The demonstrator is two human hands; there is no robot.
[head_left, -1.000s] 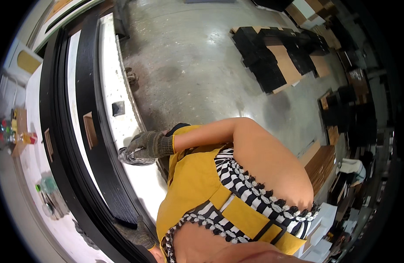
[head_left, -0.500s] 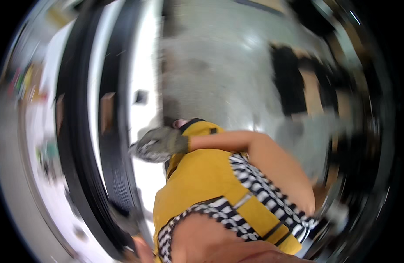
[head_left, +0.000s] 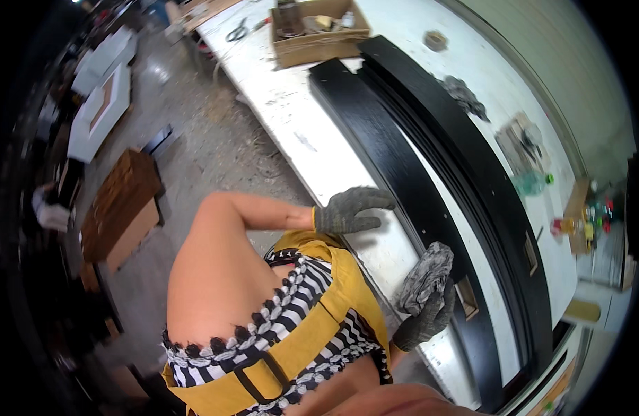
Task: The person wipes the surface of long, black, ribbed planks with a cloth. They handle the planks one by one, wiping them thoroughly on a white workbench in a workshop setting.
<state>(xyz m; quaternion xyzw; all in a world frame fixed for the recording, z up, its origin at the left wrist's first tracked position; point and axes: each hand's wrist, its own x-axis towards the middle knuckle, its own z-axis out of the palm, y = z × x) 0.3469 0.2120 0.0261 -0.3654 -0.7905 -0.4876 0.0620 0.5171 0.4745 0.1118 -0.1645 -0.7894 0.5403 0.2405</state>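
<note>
My left hand (head_left: 351, 210), in a grey knit glove, reaches over the table's front edge with fingers stretched out. Its fingertips are beside the near edge of a long black board (head_left: 403, 180); whether they touch it I cannot tell. A crumpled grey rag (head_left: 425, 277) is gripped in my gloved right hand (head_left: 430, 320), close to the same board and the rectangular slot cut into it. Behind lie further black boards (head_left: 472, 166), side by side, with another slot near one end. The boards look curved through the lens.
All this rests on a white worktable (head_left: 292, 132). A cardboard box (head_left: 323, 50) of supplies and scissors (head_left: 237, 30) are at its far end. Beyond the boards lie a dark rag (head_left: 464, 96), a tape roll (head_left: 435, 40) and a green bottle (head_left: 531, 182). Brown wooden pieces (head_left: 122, 201) stand on the floor at left.
My view and body have turned: the table and boards went from my left side to my right. The rag stays in my right hand, and my left hand has come to the table's front edge.
</note>
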